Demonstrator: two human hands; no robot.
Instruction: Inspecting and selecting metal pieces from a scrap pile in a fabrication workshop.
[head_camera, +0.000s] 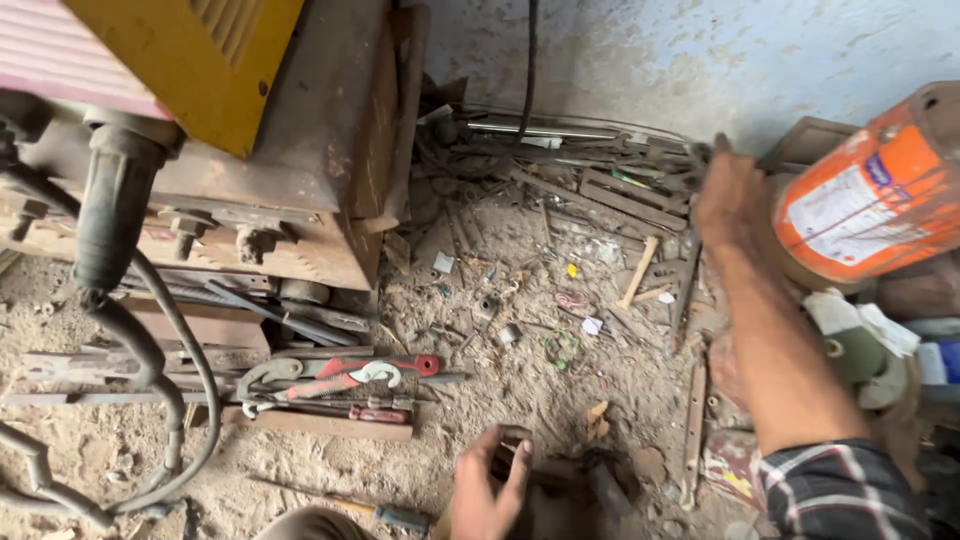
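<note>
1. The left hand (490, 490), at the bottom middle of the view, is curled round a small dark metal block (513, 442), thumb on one side and fingers on the other. The block sits low, just above the dirt floor (520, 375).
2. The right hand (728, 195) is stretched far forward on a bare forearm with a plaid sleeve (835, 490) rolled near the elbow. It reaches into a pile of scrap metal strips (600, 180) against the wall. It is blurred and seen from the back, so whether its fingers have closed on anything cannot be told.
3. Judging from this, the work looks to be at a gathering stage: one piece is in hand, the other hand is searching the scrap, and nothing is visibly joined or assembled.
4. Just right of the block lies a dark hammer-like head (605, 485) in the dirt.
5. To the left, red-handled pliers and wrenches (345, 380) rest on a flat wooden board (330, 425).
6. Further left, thick grey cables (150, 360) loop down from a rusty machine with a yellow panel (210, 110).
7. On the right, an orange cylinder with a white label (870, 200) lies tilted, near a green and white part (860, 345).
8. The floor is sandy earth strewn with bolts, wire bits and wood scraps; there is no worktop.
9. Behind stands a rough pale blue wall (700, 60), stained and chipped.
</note>
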